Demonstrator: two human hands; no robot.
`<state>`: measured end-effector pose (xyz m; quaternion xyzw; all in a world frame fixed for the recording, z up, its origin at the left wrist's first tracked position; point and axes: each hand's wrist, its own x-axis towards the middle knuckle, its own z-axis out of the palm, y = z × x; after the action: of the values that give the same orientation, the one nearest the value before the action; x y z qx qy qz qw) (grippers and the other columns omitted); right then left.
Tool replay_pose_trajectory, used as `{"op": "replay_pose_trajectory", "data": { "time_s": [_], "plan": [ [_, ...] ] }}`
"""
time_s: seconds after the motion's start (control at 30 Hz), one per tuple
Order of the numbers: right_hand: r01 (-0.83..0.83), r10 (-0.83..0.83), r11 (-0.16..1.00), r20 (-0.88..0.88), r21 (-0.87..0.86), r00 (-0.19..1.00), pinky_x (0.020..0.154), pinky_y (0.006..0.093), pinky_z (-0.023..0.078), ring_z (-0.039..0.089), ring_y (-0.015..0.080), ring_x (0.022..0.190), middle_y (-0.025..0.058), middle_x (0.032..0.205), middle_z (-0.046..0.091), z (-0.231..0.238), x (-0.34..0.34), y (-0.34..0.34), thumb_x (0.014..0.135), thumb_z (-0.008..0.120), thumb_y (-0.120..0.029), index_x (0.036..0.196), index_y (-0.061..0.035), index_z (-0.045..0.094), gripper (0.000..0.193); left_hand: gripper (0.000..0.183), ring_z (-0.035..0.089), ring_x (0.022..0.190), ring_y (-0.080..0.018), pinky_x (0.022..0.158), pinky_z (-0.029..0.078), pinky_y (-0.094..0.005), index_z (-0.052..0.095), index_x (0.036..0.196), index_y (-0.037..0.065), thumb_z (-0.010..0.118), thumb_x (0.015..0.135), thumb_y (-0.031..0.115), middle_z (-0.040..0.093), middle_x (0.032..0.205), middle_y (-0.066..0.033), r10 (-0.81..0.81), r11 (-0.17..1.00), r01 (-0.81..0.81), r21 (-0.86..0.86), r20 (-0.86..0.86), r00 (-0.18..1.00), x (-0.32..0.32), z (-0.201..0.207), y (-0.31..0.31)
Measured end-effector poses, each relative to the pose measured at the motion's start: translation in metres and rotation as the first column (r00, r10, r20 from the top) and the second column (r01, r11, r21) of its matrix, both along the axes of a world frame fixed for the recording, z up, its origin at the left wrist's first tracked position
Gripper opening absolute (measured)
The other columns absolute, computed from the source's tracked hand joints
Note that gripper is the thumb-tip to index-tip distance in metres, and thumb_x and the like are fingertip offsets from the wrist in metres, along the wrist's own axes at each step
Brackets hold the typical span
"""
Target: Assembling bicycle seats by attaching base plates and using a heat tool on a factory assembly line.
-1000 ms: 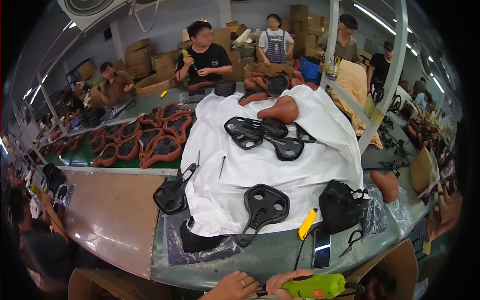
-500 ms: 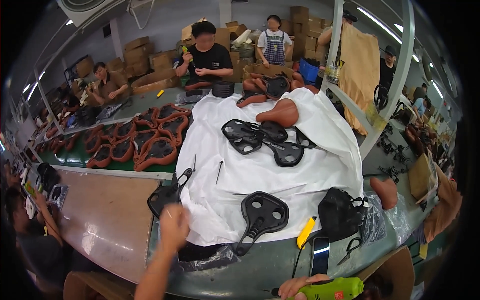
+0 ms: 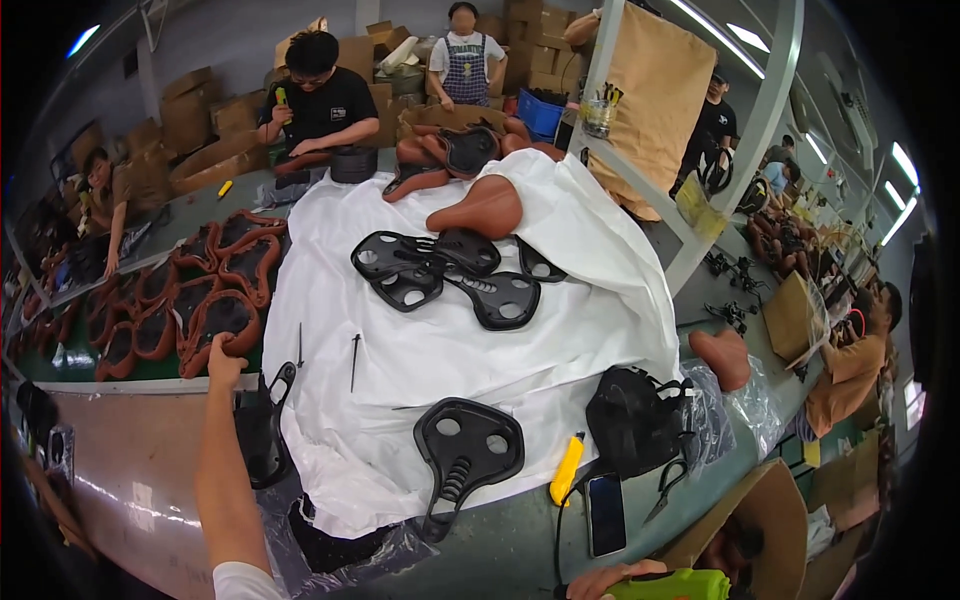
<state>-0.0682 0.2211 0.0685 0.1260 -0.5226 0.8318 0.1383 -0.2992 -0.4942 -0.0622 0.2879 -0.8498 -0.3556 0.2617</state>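
Observation:
My left hand (image 3: 226,358) reaches out to the left and closes on the near end of a brown bicycle saddle (image 3: 218,318), which lies underside up among several others. At the lower edge my right hand (image 3: 610,578) grips a green handheld power tool (image 3: 690,586), partly cut off by the picture's rim. A black plastic saddle base (image 3: 468,448) rests on the white cloth (image 3: 400,350) in front of me. Another black base (image 3: 262,430) lies beside my left forearm. Farther off, several black bases (image 3: 500,298) sit piled next to a brown saddle (image 3: 480,206).
A yellow utility knife (image 3: 567,468), a phone (image 3: 606,515), scissors (image 3: 664,490) and a black bag (image 3: 636,420) lie at the right. A metal post (image 3: 740,150) rises behind the table. An open carton (image 3: 770,500) stands at the lower right. Co-workers stand across the table.
My left hand has moved left and away from me, from beside the black base to the brown saddle. The view has turned right. My right hand still holds the green tool.

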Motion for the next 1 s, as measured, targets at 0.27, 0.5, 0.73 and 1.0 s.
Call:
{"op": "replay_pose_trajectory", "data": {
  "time_s": [0.27, 0.5, 0.73, 1.0],
  "plan": [
    [-0.044, 0.044, 0.999, -0.063, -0.011, 0.997, 0.059, 0.0413, 0.053, 0.058, 0.0239, 0.061, 0.0082, 0.076, 0.060, 0.002, 0.004, 0.009, 0.099, 0.081, -0.021, 0.134, -0.0168, 0.043, 0.052, 0.075, 0.061, 0.109, -0.0427, 0.101, 0.050, -0.0512, 0.061, 0.139, 0.009, 0.096, 0.073, 0.013, 0.062, 0.121, -0.0203, 0.161, 0.688, -0.266, -0.675, -0.216, 0.963, 0.054, 0.089, 0.078],
    [-0.039, 0.034, 0.998, -0.116, -0.043, 0.993, 0.063, 0.0422, 0.054, 0.059, 0.0241, 0.063, 0.0083, 0.074, 0.060, 0.003, 0.012, 0.038, 0.100, 0.080, -0.020, 0.133, -0.0156, 0.045, 0.048, 0.057, 0.056, 0.082, -0.0384, 0.072, 0.046, -0.0485, 0.057, 0.101, 0.006, 0.098, 0.064, 0.019, 0.057, 0.093, -0.0156, -0.419, 0.645, 0.234, -0.727, -0.080, 0.905, 0.208, 0.185, 0.299],
    [0.220, -0.213, 0.975, -0.150, 0.034, 0.965, 0.056, 0.0342, 0.050, 0.054, 0.0191, 0.055, 0.0065, 0.072, 0.055, 0.032, 0.008, 0.057, 0.103, 0.073, -0.030, 0.131, -0.0097, 0.039, 0.049, 0.029, 0.068, 0.084, -0.0249, 0.071, 0.055, -0.0395, 0.067, 0.086, 0.011, 0.086, 0.079, 0.031, 0.068, 0.092, -0.0055, -0.918, 0.241, 0.769, -0.592, 0.118, 0.378, 0.305, 0.092, 0.525],
    [0.332, -0.304, 0.941, -0.277, 0.058, 0.911, 0.055, 0.0308, 0.049, 0.050, 0.0142, 0.055, 0.0038, 0.077, 0.049, 0.025, 0.027, 0.091, 0.107, 0.064, -0.032, 0.134, -0.0094, 0.035, 0.046, 0.021, 0.063, 0.084, -0.0387, 0.079, 0.051, -0.0496, 0.072, 0.096, 0.006, 0.081, 0.088, 0.024, 0.066, 0.090, -0.0138, -0.652, 0.743, 0.610, -0.276, -0.090, 0.753, 0.233, 0.086, 0.511]
  ]
}}
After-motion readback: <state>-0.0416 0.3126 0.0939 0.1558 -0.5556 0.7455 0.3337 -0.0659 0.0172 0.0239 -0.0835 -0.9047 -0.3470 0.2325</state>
